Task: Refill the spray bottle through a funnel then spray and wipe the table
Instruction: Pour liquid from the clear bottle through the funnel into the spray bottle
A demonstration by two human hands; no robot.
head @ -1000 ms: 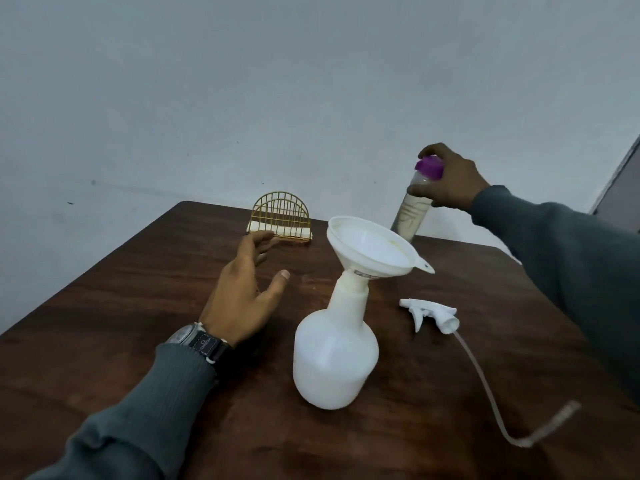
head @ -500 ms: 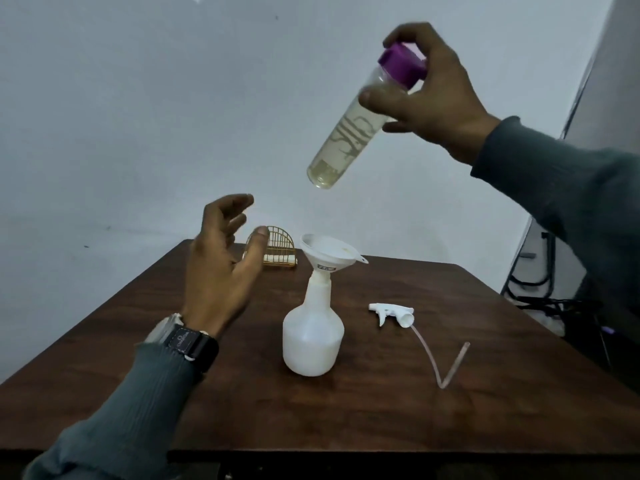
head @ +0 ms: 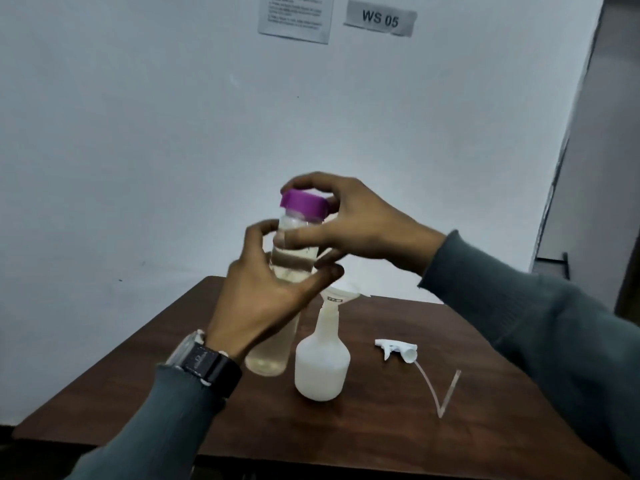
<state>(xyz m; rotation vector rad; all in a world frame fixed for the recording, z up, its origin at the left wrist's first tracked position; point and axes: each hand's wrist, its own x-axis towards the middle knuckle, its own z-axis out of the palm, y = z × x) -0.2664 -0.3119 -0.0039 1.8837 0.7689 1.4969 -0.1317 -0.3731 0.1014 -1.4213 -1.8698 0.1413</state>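
Note:
I hold a clear refill bottle (head: 273,355) of pale liquid upright above the table's left-middle. My left hand (head: 266,299) wraps its body. My right hand (head: 349,223) grips its purple cap (head: 303,201) from the right and above. Just right of it the white spray bottle (head: 322,362) stands on the brown table (head: 381,438) with a white funnel (head: 341,295) in its neck, the funnel partly hidden by my hands. The white trigger head (head: 396,351) with its bent dip tube (head: 443,393) lies on the table to the right.
A white wall stands behind the table, with a paper notice (head: 294,15) and a "WS 05" sign (head: 380,18) high up. The table's near edge runs along the bottom. A dark doorway area (head: 623,237) is at the far right.
The refill bottle came down from high and tilted to upright in front of me. My left hand rose and closed around its body. The view tilted up and the wire holder is hidden.

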